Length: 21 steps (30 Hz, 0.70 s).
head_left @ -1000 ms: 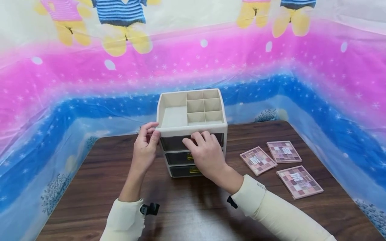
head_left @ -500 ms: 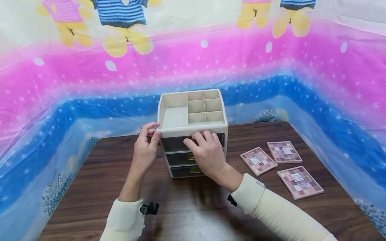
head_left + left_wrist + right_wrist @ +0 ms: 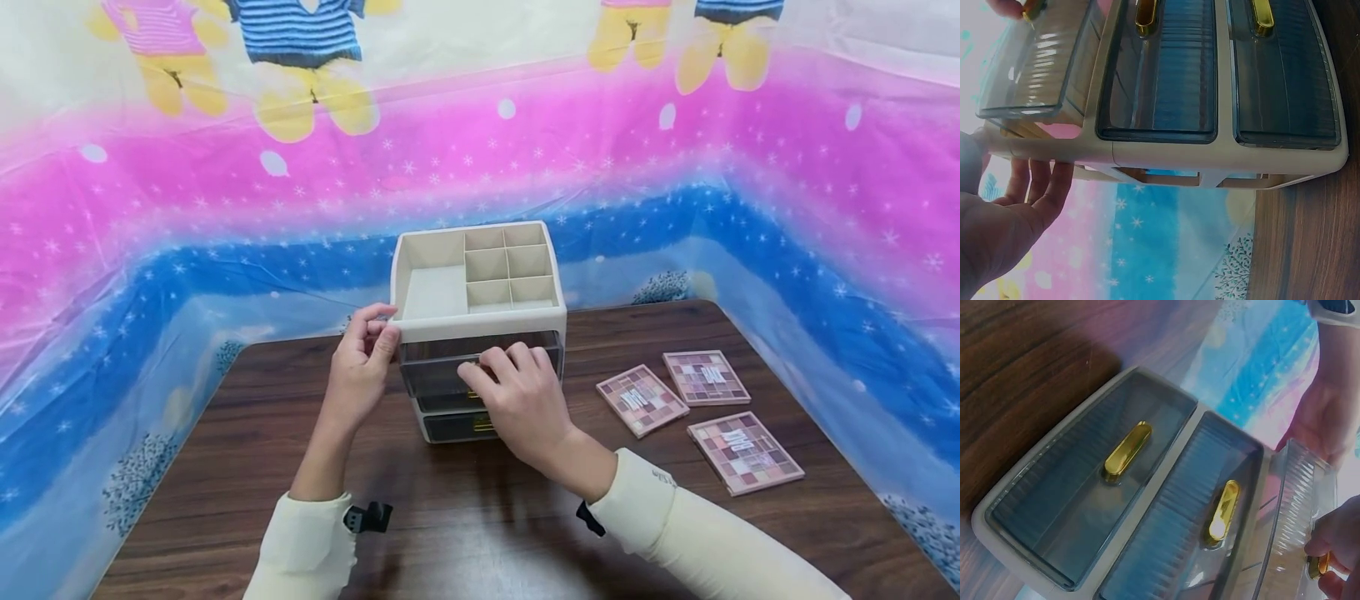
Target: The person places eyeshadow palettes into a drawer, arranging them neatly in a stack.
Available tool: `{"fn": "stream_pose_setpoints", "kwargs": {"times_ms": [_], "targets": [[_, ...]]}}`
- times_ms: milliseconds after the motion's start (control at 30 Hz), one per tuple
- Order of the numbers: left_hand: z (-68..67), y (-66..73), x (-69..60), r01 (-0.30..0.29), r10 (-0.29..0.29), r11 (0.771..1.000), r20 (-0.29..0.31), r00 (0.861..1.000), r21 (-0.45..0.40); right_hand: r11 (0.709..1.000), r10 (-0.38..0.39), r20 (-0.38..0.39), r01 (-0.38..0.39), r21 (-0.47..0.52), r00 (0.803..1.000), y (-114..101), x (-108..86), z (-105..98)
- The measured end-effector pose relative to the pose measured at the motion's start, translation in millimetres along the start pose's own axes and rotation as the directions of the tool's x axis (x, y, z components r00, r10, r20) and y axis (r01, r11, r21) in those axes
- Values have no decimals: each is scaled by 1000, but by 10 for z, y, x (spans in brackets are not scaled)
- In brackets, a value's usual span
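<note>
A cream drawer organizer (image 3: 480, 323) with three smoky clear drawers stands on the table. Its top drawer (image 3: 429, 379) is partly pulled out. My left hand (image 3: 362, 367) holds the organizer's upper left front corner, thumb at the front and fingers along the side. With my right hand (image 3: 525, 404) I pinch the gold handle (image 3: 1316, 566) of the top drawer; in the head view that hand hides most of the handle. The middle drawer (image 3: 1182, 81) and the bottom drawer (image 3: 1285, 87) sit closed, each with its own gold handle.
Three pink makeup palettes (image 3: 642, 401) lie flat on the dark wooden table (image 3: 277, 417), right of the organizer. Open compartments (image 3: 487, 262) form the organizer's top. A colourful printed cloth (image 3: 480, 158) hangs behind and along the sides of the table.
The top drawer has come out toward me from its closed position. My right hand has moved back and slightly down with its handle. My left hand stays at the corner.
</note>
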<state>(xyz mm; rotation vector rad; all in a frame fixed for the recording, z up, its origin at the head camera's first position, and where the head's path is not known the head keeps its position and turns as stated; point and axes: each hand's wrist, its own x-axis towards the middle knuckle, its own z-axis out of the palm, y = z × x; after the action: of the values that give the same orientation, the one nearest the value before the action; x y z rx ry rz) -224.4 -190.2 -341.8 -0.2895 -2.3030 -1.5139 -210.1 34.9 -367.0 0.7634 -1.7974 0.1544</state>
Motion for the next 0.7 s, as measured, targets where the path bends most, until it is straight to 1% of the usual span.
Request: {"fn": "stream_pose_setpoints", "kwargs": {"times_ms": [233, 367, 533, 700], "targets": [[-19, 7, 3, 5, -6, 1000, 11, 1000, 20, 1000, -21, -1, 21, 14, 1000, -64, -37, -156], [-23, 16, 0, 9, -10, 999, 19, 1000, 32, 999, -30, -22, 31, 23, 999, -104, -58, -248], [-29, 19, 0, 7, -8, 999, 28, 1000, 37, 999, -29, -49, 32, 42, 998, -169, -67, -366], [-31, 21, 4, 5, -7, 999, 30, 1000, 53, 998, -16, -44, 19, 61, 999, -236, -96, -465]]}}
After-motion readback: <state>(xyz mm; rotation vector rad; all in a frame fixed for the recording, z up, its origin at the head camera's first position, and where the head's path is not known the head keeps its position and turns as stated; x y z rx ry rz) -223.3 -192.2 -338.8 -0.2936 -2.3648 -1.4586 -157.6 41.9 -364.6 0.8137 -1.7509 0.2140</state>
